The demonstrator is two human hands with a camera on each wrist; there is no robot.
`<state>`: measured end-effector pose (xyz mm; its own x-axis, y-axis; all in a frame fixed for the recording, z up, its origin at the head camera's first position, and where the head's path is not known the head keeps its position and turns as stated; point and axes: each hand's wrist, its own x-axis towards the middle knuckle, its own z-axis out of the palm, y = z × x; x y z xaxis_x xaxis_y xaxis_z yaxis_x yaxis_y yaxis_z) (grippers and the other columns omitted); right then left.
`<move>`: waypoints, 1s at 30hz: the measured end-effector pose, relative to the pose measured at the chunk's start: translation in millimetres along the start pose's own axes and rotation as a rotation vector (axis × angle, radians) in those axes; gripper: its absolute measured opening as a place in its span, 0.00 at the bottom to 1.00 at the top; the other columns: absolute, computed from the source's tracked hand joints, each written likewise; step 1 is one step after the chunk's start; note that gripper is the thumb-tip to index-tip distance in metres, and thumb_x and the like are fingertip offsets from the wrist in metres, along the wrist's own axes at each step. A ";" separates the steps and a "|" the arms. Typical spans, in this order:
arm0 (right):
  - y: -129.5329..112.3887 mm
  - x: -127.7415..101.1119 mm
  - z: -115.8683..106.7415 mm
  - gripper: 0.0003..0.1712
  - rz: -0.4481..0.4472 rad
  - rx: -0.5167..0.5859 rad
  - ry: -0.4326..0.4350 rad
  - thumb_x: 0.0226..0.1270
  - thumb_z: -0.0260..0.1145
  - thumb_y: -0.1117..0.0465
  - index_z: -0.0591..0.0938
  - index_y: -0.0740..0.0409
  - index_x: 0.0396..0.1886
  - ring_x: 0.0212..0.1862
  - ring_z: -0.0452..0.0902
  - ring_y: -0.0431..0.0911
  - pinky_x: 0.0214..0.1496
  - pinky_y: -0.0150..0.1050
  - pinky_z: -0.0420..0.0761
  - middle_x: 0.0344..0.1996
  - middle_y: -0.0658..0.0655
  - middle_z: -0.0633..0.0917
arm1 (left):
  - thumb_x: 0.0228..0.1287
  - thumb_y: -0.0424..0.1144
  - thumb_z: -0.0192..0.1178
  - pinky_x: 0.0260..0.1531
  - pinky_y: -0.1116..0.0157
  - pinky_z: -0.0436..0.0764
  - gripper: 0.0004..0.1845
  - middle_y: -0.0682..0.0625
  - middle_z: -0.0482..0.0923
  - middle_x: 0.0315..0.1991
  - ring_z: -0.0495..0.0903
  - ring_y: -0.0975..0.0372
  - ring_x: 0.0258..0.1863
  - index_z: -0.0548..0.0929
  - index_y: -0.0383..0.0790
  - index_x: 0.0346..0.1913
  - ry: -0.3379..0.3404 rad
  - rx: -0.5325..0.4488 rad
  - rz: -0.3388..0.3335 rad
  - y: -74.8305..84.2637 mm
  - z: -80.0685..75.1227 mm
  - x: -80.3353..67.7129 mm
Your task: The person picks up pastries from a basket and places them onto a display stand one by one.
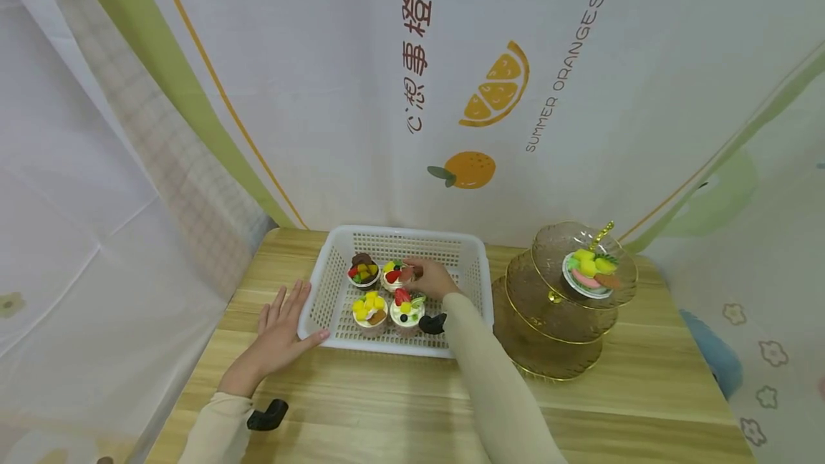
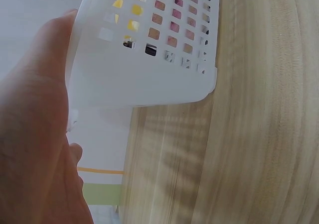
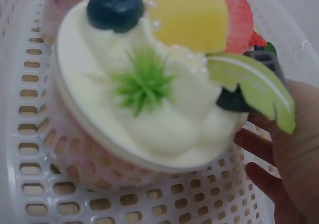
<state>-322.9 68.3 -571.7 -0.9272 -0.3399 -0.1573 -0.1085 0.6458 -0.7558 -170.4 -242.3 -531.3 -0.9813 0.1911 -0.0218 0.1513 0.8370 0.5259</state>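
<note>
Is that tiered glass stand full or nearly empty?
Nearly empty: the stand has one cake on its top tier; the lower tiers look bare.

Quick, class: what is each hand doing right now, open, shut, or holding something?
Left hand: open, fingers straight, resting against the white basket.
Right hand: inside the basket, fingers curled on a cupcake in the back row.

The wooden table carries a white basket, a 3-tier glass stand and the left hand.
</note>
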 end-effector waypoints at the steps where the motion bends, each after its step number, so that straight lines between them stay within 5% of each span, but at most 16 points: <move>1: 1.1 0.7 0.5 0.36 -0.004 0.008 0.007 0.57 0.76 0.56 0.77 0.48 0.67 0.55 0.81 0.49 0.57 0.46 0.82 0.54 0.56 0.86 | 0.63 0.63 0.59 0.68 0.29 0.34 0.53 0.38 0.36 0.81 0.31 0.37 0.79 0.42 0.44 0.80 0.000 -0.001 0.001 -0.1 0.2 0.0; 16: -0.3 -0.2 -0.5 0.41 0.004 0.003 -0.038 0.56 0.77 0.56 0.73 0.41 0.70 0.66 0.75 0.53 0.67 0.53 0.76 0.66 0.56 0.78 | 0.64 0.63 0.58 0.69 0.29 0.33 0.54 0.39 0.35 0.82 0.29 0.38 0.79 0.40 0.45 0.81 -0.008 -0.012 0.002 -3.6 4.2 1.4; 30: -0.2 -3.0 1.0 0.37 0.004 0.038 0.021 0.56 0.77 0.58 0.76 0.42 0.67 0.48 0.80 0.46 0.49 0.43 0.83 0.49 0.54 0.86 | 0.64 0.61 0.59 0.68 0.29 0.33 0.53 0.37 0.36 0.81 0.30 0.37 0.79 0.40 0.45 0.81 -0.002 -0.019 0.005 -1.8 2.4 0.5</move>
<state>-319.7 68.5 -571.7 -0.9351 -0.3224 -0.1469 -0.0916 0.6206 -0.7788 -170.9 -242.4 -534.2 -0.9804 0.1960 -0.0205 0.1538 0.8260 0.5423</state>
